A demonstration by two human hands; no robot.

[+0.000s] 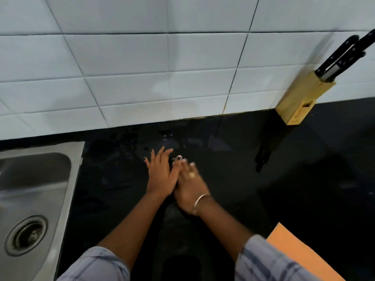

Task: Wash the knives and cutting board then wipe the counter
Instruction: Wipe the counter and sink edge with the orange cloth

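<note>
Here the left hand point(162, 173) and right hand point(189, 189) lie flat on the wet-looking counter point(243, 159), fingers straight, sides touching, holding nothing. Sweeping firmly toward the sink point(76, 159) should work best. The knives point(343, 55) stand blocked, and the board point(294, 250) lies to the right.

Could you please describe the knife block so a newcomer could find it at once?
Follow the white tiled wall rightward to where it meets the black counter. The knife block stands there: the only pale wooden thing, with black knife handles sticking out.
</note>
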